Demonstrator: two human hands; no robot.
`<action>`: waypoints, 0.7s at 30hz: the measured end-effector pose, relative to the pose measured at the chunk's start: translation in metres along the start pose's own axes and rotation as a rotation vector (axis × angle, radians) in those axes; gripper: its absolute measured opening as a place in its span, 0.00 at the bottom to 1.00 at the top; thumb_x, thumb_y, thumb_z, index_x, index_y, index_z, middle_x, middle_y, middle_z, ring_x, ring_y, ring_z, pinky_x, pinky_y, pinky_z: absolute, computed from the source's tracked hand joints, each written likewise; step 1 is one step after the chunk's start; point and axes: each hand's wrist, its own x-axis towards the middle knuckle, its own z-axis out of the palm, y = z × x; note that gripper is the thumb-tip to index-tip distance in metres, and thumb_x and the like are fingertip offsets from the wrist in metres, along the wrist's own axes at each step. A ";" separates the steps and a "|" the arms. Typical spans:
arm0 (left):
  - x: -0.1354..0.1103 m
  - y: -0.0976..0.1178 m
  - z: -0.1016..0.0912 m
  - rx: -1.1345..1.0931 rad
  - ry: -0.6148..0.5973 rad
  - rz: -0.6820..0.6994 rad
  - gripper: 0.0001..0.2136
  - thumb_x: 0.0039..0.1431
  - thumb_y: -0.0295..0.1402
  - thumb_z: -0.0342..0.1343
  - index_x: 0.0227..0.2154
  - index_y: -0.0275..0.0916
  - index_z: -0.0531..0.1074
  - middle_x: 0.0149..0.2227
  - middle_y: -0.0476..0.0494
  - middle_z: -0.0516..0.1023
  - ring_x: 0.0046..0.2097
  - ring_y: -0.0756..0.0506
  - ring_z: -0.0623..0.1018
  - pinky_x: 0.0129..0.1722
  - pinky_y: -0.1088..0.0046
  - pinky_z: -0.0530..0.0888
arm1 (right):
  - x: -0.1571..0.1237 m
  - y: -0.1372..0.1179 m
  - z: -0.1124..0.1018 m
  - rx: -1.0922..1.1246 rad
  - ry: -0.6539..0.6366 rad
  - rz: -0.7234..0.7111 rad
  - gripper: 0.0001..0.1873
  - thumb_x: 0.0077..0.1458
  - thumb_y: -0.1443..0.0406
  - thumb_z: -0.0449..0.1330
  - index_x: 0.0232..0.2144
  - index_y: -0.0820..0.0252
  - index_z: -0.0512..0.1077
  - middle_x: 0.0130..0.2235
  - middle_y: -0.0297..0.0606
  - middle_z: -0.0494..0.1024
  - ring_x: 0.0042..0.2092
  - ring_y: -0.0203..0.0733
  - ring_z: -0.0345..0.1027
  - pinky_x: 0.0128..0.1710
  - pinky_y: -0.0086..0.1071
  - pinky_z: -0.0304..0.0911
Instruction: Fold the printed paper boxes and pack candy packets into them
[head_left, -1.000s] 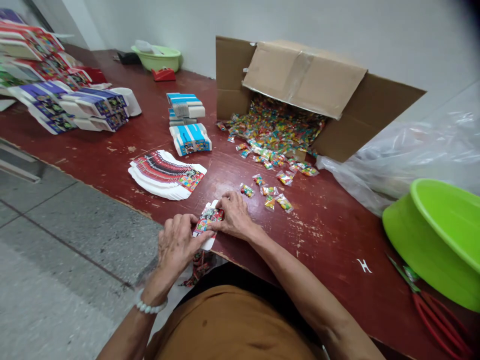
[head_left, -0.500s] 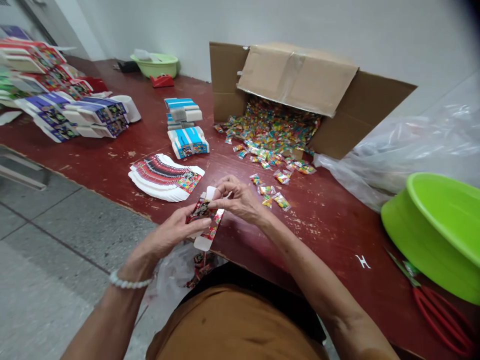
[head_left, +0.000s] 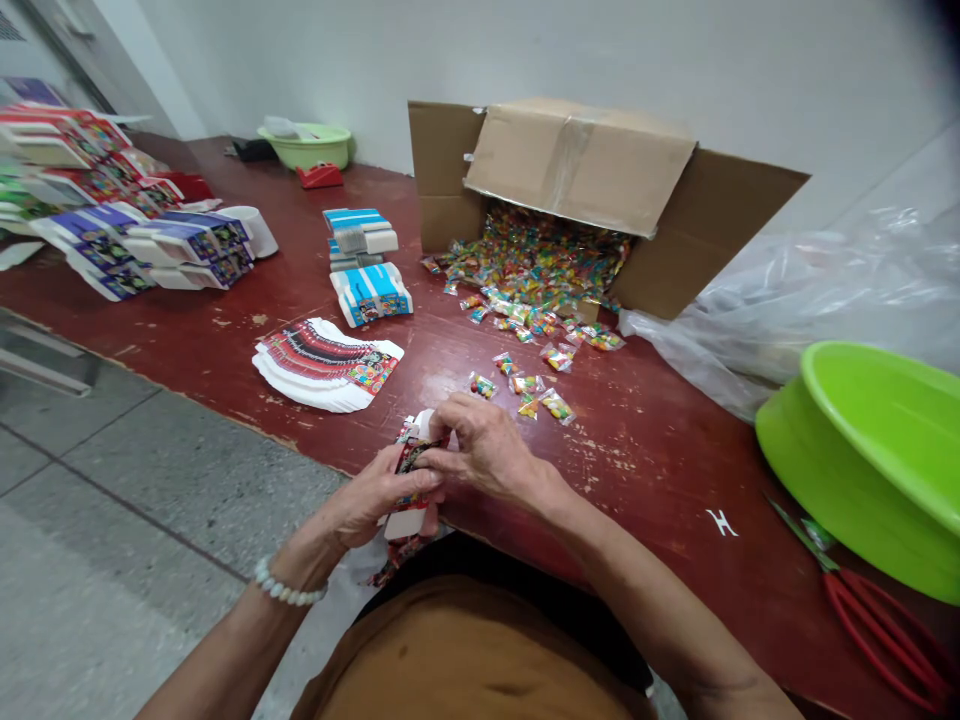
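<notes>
Near the table's front edge, a small red printed candy box (head_left: 410, 458) with white flaps is between my hands. My left hand (head_left: 367, 502) wraps around its side, the thumb lying across the front. Fingers curled, my right hand (head_left: 484, 448) pinches the box's upper end and partly hides it. Below the box, shiny dark-red wrappers (head_left: 397, 560) show in a clear bag at the edge. Just beyond the right hand lie several clear candy packets (head_left: 527, 384). To the left, flat red cartons (head_left: 322, 365) are fanned out.
An open cardboard box (head_left: 585, 165) spills candy packets onto the red table (head_left: 637, 480). Blue carton bundles (head_left: 373, 293) stand mid-table, purple bundles (head_left: 191, 240) farther left. At right are a green basin (head_left: 847, 470), red-handled scissors (head_left: 877, 630) and plastic sheeting (head_left: 750, 330).
Both hands and the box have come closer to my body. My right fingers have curled over the box's upper end. A candy packet beyond the right hand is now uncovered.
</notes>
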 end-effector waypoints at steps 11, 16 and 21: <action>-0.001 -0.001 0.004 0.120 -0.093 -0.016 0.12 0.49 0.41 0.67 0.28 0.38 0.77 0.23 0.46 0.79 0.24 0.47 0.75 0.29 0.71 0.73 | -0.008 0.012 -0.015 0.415 -0.364 0.069 0.14 0.54 0.70 0.62 0.44 0.56 0.68 0.38 0.32 0.78 0.33 0.36 0.70 0.31 0.28 0.63; 0.005 0.000 0.008 0.215 -0.012 0.000 0.11 0.44 0.34 0.68 0.33 0.38 0.77 0.22 0.51 0.77 0.24 0.48 0.74 0.24 0.74 0.71 | -0.009 0.006 -0.015 0.442 -0.375 0.040 0.32 0.57 0.63 0.65 0.61 0.56 0.60 0.42 0.36 0.79 0.36 0.40 0.73 0.34 0.32 0.66; 0.006 -0.004 0.013 0.073 0.223 0.116 0.13 0.44 0.37 0.72 0.28 0.36 0.76 0.24 0.49 0.78 0.24 0.48 0.76 0.25 0.73 0.75 | -0.009 0.020 -0.005 0.357 -0.002 0.145 0.28 0.55 0.64 0.68 0.56 0.56 0.69 0.49 0.40 0.77 0.36 0.36 0.71 0.37 0.32 0.67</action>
